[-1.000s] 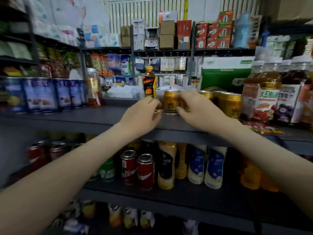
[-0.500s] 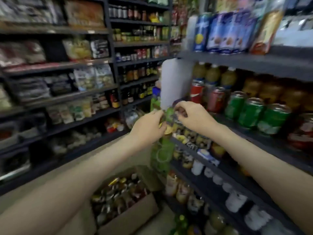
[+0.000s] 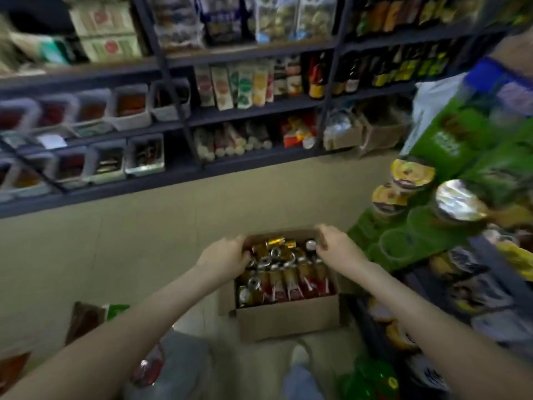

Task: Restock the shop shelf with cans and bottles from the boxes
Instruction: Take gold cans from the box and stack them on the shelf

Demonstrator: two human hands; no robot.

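Cardboard box (image 3: pixel 288 321) of cans (image 3: pixel 275 256) sits beside green packs (image 3: pixel 445 141) on floor (image 3: pixel 138 241)

Colours recorded around the brown cardboard box (image 3: pixel 288 320).
Gold-and-silver cans (image 3: pixel 274 255) and red-labelled bottles (image 3: pixel 291 287) are noted inside; green cartons (image 3: pixel 450 140) to its right.

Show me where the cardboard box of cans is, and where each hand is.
cardboard box (image 3: pixel 288 316), head view, front wall.
left hand (image 3: pixel 227 259), head view, back of hand.
right hand (image 3: pixel 339 246), head view, back of hand.
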